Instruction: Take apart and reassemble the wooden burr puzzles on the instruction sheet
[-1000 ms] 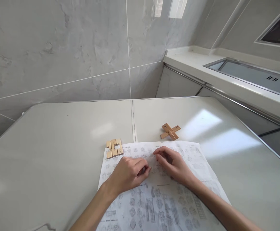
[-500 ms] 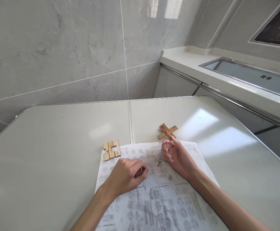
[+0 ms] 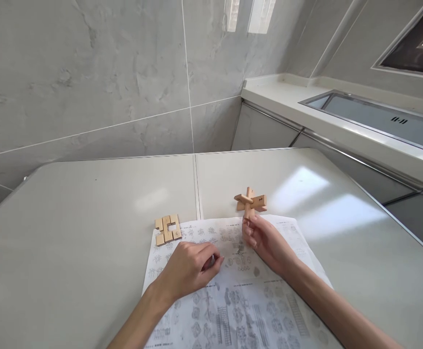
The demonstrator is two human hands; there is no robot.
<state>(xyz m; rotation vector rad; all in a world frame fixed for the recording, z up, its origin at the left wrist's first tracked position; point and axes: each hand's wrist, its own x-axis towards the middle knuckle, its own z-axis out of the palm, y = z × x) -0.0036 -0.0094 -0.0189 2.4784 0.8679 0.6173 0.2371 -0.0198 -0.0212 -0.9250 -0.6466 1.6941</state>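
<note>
My right hand [image 3: 266, 242] pinches one arm of a small wooden interlocking burr puzzle [image 3: 257, 201], a cross of slotted sticks with dark markings. The puzzle is tilted just beyond the far edge of a printed sheet [image 3: 240, 300]. Resting over the middle of that sheet, my left hand [image 3: 193, 264] is curled with thumb and forefinger close together, and nothing shows in it. A flat set of light wooden pieces [image 3: 167, 230], with a gap in its middle, lies at the sheet's far left corner, beyond my left hand.
The pale tabletop [image 3: 88, 242] has a seam running away from me and bright reflections at the right. A grey tiled wall [image 3: 105, 72] stands behind it. Along the right runs a counter [image 3: 280, 92] with a recessed sink [image 3: 379, 118].
The wooden puzzle in my right hand has turned, showing a different marked face and its sticks at new angles. My left hand and the flat pieces stay put.
</note>
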